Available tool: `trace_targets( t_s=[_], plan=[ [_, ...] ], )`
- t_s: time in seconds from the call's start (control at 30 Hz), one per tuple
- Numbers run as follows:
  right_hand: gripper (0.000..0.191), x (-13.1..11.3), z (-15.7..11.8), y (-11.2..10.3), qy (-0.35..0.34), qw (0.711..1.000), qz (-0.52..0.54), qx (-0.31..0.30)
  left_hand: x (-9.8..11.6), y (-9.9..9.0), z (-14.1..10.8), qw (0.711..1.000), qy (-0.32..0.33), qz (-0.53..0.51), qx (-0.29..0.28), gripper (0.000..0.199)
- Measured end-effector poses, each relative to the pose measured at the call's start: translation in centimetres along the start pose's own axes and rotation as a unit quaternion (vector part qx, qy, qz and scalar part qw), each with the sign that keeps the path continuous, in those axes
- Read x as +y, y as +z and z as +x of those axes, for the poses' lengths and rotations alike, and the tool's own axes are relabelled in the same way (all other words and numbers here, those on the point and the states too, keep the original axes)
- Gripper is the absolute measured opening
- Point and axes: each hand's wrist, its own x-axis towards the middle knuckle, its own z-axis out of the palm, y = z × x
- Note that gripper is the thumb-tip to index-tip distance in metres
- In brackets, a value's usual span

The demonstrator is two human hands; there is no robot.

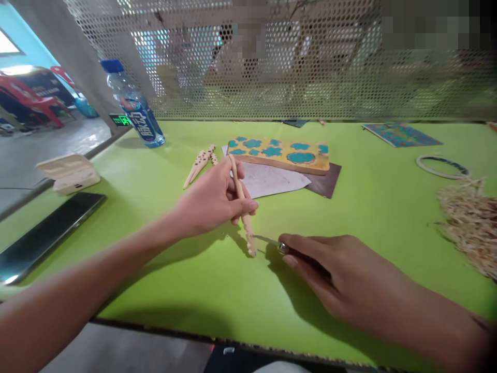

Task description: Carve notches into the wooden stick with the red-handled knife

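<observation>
My left hand (217,199) is closed around a slim carved wooden stick (247,223), thumb and fingers pinching its middle. Its lower end has a row of notches and points down over the table. My right hand (330,269) grips a thin-bladed carving tool (282,247) with a metal collar; the handle is mostly hidden in the fingers. The blade reaches left to the notched end and appears to touch it. Beyond my left hand lie several similar carved wooden pieces (200,165) with pointed ends and holes.
Behind the hands, a yellow board with teal patches (272,152) rests over white paper (267,181) and brown sheet (328,181). A bottle (142,116), open case (73,176) and phone (50,230) stand left. Tape ring (442,167) and wood shavings (469,223) lie right; a perforated screen (272,93) closes the back.
</observation>
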Motion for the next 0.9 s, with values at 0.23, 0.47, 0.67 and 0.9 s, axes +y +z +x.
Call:
trace_targets(
  t_s=[0.23,0.47,0.67,0.9],
  plan=[
    [0.033,-0.1,0.3,-0.8,0.044,0.991,0.11,-0.059,-0.2,0.3,0.1,0.998,0.029,-0.051,-0.037,0.044],
    [0.038,1.2,1.0,-1.3,0.099,0.922,0.346,-0.143,-0.4,0.1,0.1,0.988,0.084,-0.087,-0.096,0.044],
    [0.047,1.7,0.4,-4.0,0.092,0.875,0.45,-0.151,-2.2,-0.9,1.5,0.984,0.109,-0.117,-0.08,0.048],
    [0.029,2.7,1.6,-2.3,-0.04,0.998,0.043,0.037,-2.7,-0.8,1.9,0.988,0.089,-0.108,-0.059,0.045]
  ],
)
